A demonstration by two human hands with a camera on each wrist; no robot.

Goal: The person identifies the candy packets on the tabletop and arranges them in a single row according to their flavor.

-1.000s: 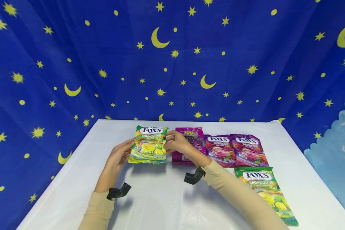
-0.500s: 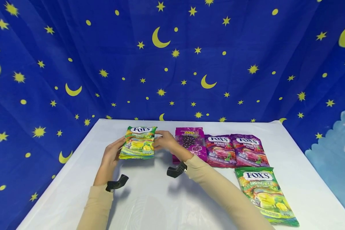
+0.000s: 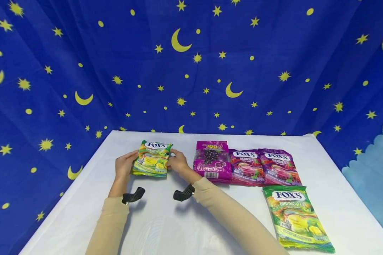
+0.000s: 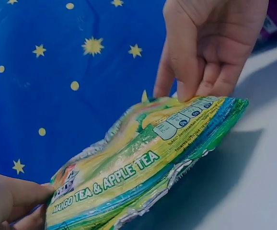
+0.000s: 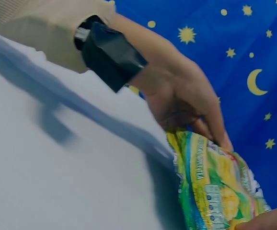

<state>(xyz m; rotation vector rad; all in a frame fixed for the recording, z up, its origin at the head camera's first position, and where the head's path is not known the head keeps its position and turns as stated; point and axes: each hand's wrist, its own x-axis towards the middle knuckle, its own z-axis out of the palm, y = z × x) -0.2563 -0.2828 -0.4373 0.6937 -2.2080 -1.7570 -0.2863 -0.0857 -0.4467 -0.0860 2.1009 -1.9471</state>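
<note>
A green and yellow bag of Fox's Spring Tea candy (image 3: 152,159) is held between both hands at the back left of the table. My left hand (image 3: 125,165) pinches its left edge; in the left wrist view the thumb lies on the bag's printed front (image 4: 109,182). On the opposite edge, my right hand (image 3: 178,162) grips with thumb and fingers. The right wrist view shows that hand (image 5: 191,100) at one end of the bag (image 5: 215,187), fingers partly hidden behind it. The bag's lower edge casts a shadow on the table.
Right of the hands lie a purple candy bag (image 3: 212,161) and two Fox's Berries bags (image 3: 246,166), side by side. Nearer at the right is another Spring Tea bag (image 3: 297,217). A blue star-patterned curtain (image 3: 191,71) hangs behind the white table (image 3: 191,223).
Both hands have carried the Spring Tea bag leftward, and it now looks slightly lower. The purple bag, partly covered before by the right hand, shows fully. The other bags have stayed put.
</note>
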